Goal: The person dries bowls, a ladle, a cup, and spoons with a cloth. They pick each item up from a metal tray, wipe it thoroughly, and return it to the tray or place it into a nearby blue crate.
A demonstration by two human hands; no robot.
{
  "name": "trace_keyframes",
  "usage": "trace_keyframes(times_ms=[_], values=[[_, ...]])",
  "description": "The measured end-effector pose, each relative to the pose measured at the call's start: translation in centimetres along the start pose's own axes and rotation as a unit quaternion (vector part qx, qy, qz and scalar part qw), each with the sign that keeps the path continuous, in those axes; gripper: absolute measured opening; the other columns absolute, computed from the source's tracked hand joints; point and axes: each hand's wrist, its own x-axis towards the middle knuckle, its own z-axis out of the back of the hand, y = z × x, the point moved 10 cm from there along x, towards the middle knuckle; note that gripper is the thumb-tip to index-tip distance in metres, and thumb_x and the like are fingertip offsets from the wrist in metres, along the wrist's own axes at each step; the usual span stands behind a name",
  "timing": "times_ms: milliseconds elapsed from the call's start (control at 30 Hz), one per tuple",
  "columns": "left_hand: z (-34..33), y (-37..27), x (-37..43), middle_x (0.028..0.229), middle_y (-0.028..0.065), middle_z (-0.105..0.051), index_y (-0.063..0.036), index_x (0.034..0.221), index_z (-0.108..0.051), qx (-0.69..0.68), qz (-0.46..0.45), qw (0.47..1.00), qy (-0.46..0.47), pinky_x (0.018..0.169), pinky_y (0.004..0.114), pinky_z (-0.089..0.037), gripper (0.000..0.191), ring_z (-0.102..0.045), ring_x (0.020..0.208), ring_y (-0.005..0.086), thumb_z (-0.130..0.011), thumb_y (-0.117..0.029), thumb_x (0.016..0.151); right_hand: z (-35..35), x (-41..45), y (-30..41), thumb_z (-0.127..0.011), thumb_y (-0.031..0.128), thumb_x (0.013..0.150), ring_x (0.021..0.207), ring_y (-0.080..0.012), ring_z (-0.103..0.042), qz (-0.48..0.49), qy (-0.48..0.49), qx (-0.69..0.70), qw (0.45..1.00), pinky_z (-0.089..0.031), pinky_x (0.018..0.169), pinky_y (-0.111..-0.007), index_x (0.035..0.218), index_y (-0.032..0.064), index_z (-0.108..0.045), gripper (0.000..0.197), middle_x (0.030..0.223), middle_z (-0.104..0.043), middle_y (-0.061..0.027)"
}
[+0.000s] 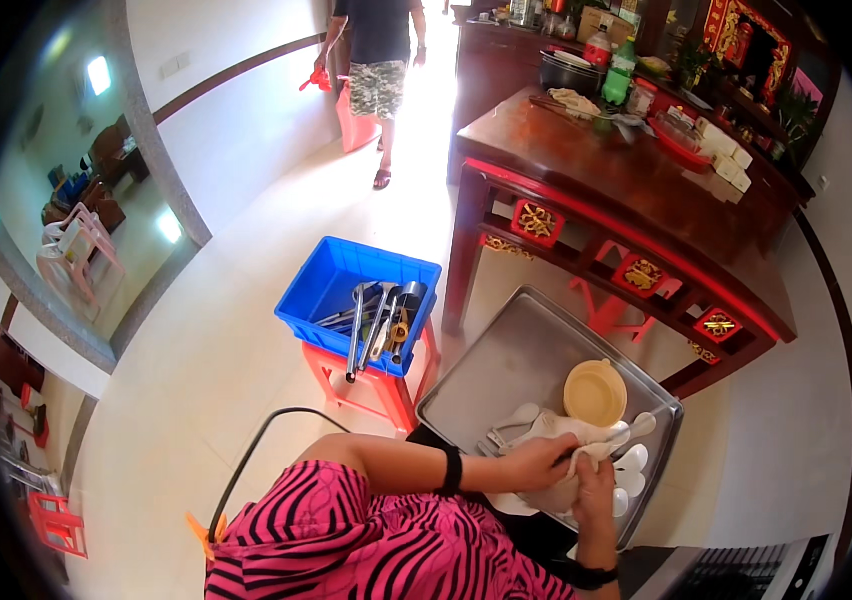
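Observation:
My left hand point(542, 461) grips a slim utensil point(567, 454) by what looks like its dark handle. A pale cloth point(583, 454) is bunched around the utensil, and my right hand point(594, 484) pinches that cloth. The utensil's far end is blurred, so its kind is unclear. Both hands are over a large metal tray point(501, 360). Several white spoons point(630, 480) lie in it beside my right hand, partly overlapping. More pale utensils point(519, 418) lie beyond my left hand. A yellow plastic bowl point(595, 394) sits in the tray past the cloth.
A blue plastic crate point(313, 285) holding metal kitchen utensils point(373, 322) rests on a red stool point(377, 394). A carved wooden table point(643, 195) with bottles and bowls stands beyond the tray. A person point(377, 67) carrying red bags is near the bright doorway.

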Motion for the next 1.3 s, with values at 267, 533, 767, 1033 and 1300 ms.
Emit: trace_keyframes(times_ms=[267, 533, 767, 1033, 1300], values=[[-1.2, 0.0, 0.0, 0.088, 0.0157, -0.06, -0.0059, 0.111, -0.052, 0.126, 0.005, 0.98, 0.152, 0.062, 0.038, -0.047, 0.031, -0.06, 0.072, 0.0333, -0.059, -0.02, 0.084, 1.2, 0.5, 1.9, -0.063, 0.002, 0.079, 0.085, -0.0144, -0.06, 0.087, 0.074, -0.194, 0.974, -0.049, 0.075, -0.027, 0.11, 0.0009, -0.055, 0.033, 0.098, -0.062, -0.0049], [1.1, -1.5, 1.4, 0.079, 0.0095, -0.058, -0.002, 0.096, -0.059, -0.112, 0.001, 0.993, -0.039, 0.064, 0.028, -0.044, 0.019, -0.052, 0.07, 0.0142, -0.055, -0.02, 0.091, -3.2, -1.9, 2.0, -0.066, 0.005, 0.076, 0.078, -0.0147, -0.06, 0.102, 0.155, -0.364, 0.913, -0.049, 0.069, -0.027, 0.1, -0.0009, -0.059, 0.025, 0.091, -0.063, -0.0047], [0.2, 0.5, 1.4, 0.077, -0.0008, -0.056, 0.0016, 0.092, -0.057, -0.238, 0.055, 0.97, -0.003, 0.063, 0.021, -0.04, 0.018, -0.048, 0.07, 0.0067, -0.054, -0.016, 0.092, -3.1, -2.3, -0.7, -0.069, 0.005, 0.073, 0.078, -0.0122, -0.058, 0.003, 0.16, -0.255, 0.953, -0.048, 0.069, -0.028, 0.1, 0.0007, -0.058, 0.03, 0.086, -0.062, -0.0048], [2.6, 0.3, 1.9, 0.072, -0.001, -0.054, -0.001, 0.086, -0.056, -0.314, 0.068, 0.944, -0.074, 0.054, 0.019, -0.042, 0.013, -0.051, 0.058, 0.0046, -0.056, -0.014, 0.09, -1.6, -2.3, -2.2, -0.068, 0.005, 0.074, 0.076, -0.0118, -0.058, -0.034, 0.191, -0.315, 0.929, -0.048, 0.066, -0.026, 0.098, 0.0001, -0.058, 0.027, 0.085, -0.062, -0.004], [2.0, -0.3, 1.5, 0.065, -0.0014, -0.052, -0.0055, 0.082, -0.054, -0.17, 0.0, 0.978, -0.118, 0.05, 0.019, -0.041, 0.014, -0.05, 0.055, 0.004, -0.059, -0.017, 0.088, -4.9, -2.8, -0.4, -0.067, 0.008, 0.076, 0.077, -0.0092, -0.055, 0.075, 0.189, -0.329, 0.922, -0.046, 0.067, -0.025, 0.096, 0.0005, -0.06, 0.022, 0.086, -0.062, -0.0032]])
